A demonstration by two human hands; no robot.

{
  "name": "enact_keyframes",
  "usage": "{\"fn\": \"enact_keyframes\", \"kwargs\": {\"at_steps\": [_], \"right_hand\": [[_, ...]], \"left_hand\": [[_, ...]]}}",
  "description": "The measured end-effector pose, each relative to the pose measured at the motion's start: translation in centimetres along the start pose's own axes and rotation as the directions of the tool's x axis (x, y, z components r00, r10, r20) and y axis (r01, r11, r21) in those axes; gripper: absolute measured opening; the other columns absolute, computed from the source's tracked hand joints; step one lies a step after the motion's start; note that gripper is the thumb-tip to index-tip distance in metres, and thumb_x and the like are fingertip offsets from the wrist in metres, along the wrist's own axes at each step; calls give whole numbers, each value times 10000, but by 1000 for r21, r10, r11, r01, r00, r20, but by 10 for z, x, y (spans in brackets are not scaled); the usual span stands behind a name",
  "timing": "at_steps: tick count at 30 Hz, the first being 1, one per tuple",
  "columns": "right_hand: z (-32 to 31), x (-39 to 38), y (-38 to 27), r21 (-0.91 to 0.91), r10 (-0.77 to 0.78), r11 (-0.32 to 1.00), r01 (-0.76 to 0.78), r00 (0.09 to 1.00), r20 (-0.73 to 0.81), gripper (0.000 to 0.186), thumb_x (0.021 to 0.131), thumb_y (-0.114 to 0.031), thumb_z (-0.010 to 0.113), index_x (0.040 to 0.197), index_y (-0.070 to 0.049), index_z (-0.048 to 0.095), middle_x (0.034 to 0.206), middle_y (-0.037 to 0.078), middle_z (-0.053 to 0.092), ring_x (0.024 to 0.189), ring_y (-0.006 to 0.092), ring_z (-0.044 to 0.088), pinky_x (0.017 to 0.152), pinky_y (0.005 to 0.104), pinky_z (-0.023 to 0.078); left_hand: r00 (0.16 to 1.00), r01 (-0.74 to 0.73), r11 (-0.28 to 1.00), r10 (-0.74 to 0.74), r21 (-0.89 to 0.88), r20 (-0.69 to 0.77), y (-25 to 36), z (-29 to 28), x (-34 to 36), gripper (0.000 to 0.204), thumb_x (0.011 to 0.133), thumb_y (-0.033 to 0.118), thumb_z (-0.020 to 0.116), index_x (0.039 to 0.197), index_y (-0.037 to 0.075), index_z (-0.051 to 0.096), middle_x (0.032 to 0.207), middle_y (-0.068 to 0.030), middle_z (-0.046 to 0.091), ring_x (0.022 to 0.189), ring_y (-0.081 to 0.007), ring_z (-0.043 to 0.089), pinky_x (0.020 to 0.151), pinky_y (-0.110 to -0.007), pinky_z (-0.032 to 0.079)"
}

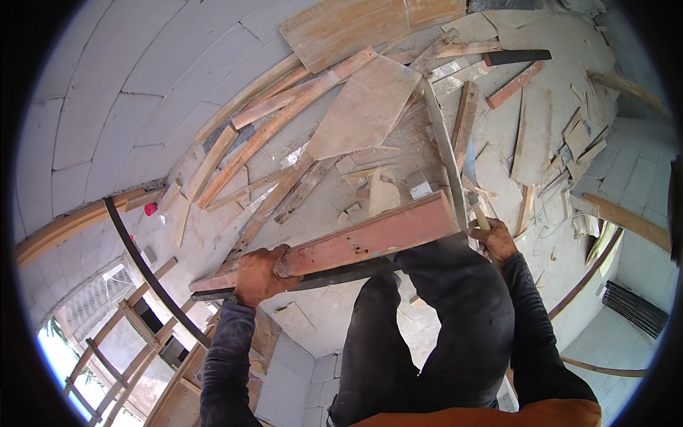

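the left hand (260, 276) grips the reddish timber (370, 238) near its left end; its long axis slants up rightward before the legs (459, 313), the right hand (498, 242), beside the far end, closed around a pale stick (482, 218)

Beam (370, 240) crosswise before person's legs (459, 320). Left hand (262, 276) on beam's left part; right hand (496, 240) around handle (481, 218), just beside beam's right end. Beyond beam, board (366, 107) among planks (284, 129) on floor (320, 206). Block wall (92, 135) far left; wooden frame (139, 326) lower left.
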State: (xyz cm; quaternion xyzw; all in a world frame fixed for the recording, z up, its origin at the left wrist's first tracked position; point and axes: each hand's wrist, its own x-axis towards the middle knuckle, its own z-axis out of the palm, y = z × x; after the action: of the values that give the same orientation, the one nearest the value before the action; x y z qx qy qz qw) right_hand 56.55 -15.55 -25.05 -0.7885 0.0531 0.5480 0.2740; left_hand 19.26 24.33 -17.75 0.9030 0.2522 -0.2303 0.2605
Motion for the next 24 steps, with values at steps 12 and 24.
{"fn": "enact_keyframes", "kwargs": {"at_steps": [12,24], "right_hand": [[187,348,-128,-104,-174,984,144,905,-387,656,853,-361,788,1430,-102,618,1208,236,740,1140,392,711,974,466,551],[178,324,-220,605,157,796,-21,972,-174,295,884,-191,805,1083,-7,689,835,67,666,666,200,639,561,383,554]], "left_hand": [[981,186,982,-184,-31,57,-68,-57,108,676,595,339,896,1191,54,751,771,-154,683,679,-321,672,668,-449,543],[970,231,973,-229,-13,78,-76,-53,147,727,616,366,936,1229,31,736,699,-117,665,596,-295,670,586,-422,537]]}}
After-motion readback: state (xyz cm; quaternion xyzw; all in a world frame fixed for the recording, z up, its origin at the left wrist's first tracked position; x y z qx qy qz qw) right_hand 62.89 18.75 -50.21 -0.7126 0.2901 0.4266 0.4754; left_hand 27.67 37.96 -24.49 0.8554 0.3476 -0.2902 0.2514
